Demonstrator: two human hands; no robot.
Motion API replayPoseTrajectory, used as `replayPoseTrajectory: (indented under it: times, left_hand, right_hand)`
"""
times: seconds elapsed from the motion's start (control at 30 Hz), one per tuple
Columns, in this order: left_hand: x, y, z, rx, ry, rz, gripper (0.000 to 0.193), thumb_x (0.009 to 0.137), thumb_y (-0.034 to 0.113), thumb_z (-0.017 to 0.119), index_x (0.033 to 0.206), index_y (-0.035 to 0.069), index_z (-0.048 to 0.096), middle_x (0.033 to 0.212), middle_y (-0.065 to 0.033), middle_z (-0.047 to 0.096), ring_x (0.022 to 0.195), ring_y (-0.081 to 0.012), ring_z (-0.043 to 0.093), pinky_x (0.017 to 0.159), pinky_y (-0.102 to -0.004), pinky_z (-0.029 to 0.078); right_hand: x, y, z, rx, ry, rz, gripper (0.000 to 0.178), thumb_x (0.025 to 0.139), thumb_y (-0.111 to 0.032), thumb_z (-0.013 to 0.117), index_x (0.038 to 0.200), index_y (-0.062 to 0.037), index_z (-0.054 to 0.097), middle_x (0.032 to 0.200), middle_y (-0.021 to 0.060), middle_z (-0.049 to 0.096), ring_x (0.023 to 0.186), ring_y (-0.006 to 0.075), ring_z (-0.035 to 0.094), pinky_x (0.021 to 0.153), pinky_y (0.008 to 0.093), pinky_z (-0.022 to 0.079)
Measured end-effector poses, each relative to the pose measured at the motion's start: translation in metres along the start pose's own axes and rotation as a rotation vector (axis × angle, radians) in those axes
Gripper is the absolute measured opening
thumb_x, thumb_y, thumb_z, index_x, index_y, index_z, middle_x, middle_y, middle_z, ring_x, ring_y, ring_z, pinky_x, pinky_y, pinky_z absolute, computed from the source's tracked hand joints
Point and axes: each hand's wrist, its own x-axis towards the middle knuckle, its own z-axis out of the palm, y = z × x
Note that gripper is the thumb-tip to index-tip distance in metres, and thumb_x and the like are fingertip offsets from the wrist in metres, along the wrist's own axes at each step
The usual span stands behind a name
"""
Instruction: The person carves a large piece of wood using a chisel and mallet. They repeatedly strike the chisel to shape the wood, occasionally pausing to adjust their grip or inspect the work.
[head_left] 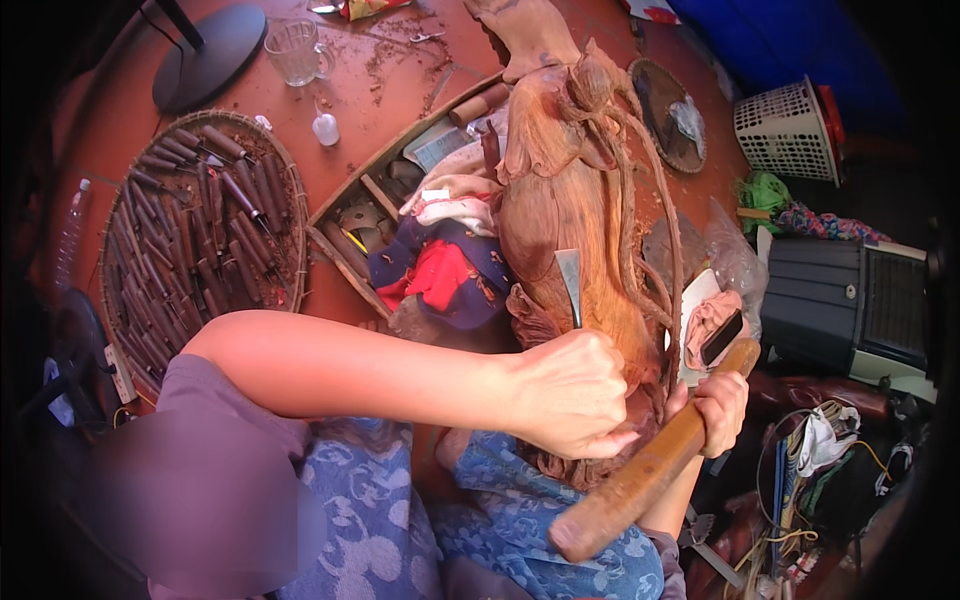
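Observation:
A large reddish-brown wood carving lies lengthwise before me, with folds and thin curving strands worked into it. My left hand is closed in a fist over its near part. From the fist a chisel sticks out, its flat flared metal blade pointing away from me; the handle is hidden by my fingers. On the right, my right hand wraps round a thick wooden mallet, held slantwise, its blunt near end above my lap. The mallet is apart from the chisel.
A round woven tray of many wooden-handled chisels sits at left. Beside the carving is a wooden box with cloths. Beyond stand a glass mug and a black round base. At right are a white basket and a dark grey case.

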Motion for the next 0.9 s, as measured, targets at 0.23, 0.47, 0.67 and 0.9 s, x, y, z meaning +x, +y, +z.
replayPoseTrajectory:
  times: [0.23,0.47,0.67,0.9]
  left_hand:
    - [0.003,-0.018,0.016,0.039,0.155,0.071,0.038,0.078,0.037,0.065,0.056,0.007,0.061,0.059,-0.0062,0.058,0.061,-0.0242,0.060,0.060,-0.0351,0.049]
    - [0.004,-0.027,0.016,0.020,0.154,0.090,0.037,0.077,0.036,0.066,0.055,0.007,0.060,0.058,-0.0060,0.057,0.059,-0.0241,0.059,0.059,-0.0355,0.048]
    - [0.010,-0.032,0.014,0.067,0.184,0.072,0.036,0.076,0.035,0.066,0.053,0.008,0.059,0.056,-0.0058,0.056,0.057,-0.0242,0.059,0.057,-0.0361,0.048]
    - [0.015,-0.038,0.008,0.033,0.270,0.065,0.035,0.073,0.034,0.068,0.051,0.009,0.057,0.054,-0.0052,0.056,0.052,-0.0248,0.058,0.050,-0.0378,0.047]
  right_hand:
    - [0.020,-0.004,-0.001,-0.024,-0.150,-0.081,0.026,0.074,-0.003,0.079,0.076,-0.0067,0.053,0.070,0.0070,0.059,0.061,0.0241,0.058,0.061,0.0391,0.051]
    - [0.023,-0.008,0.004,0.005,-0.198,-0.116,0.027,0.072,-0.002,0.080,0.076,-0.0068,0.054,0.072,0.0062,0.060,0.064,0.0236,0.059,0.060,0.0382,0.051]
    - [0.023,-0.007,0.003,0.024,-0.230,-0.134,0.027,0.071,-0.002,0.080,0.080,-0.0054,0.054,0.074,0.0079,0.061,0.065,0.0245,0.060,0.061,0.0390,0.052]
    - [0.027,-0.006,0.001,0.040,-0.246,-0.168,0.030,0.074,-0.005,0.082,0.080,-0.0068,0.053,0.074,0.0062,0.060,0.066,0.0238,0.059,0.061,0.0375,0.051]
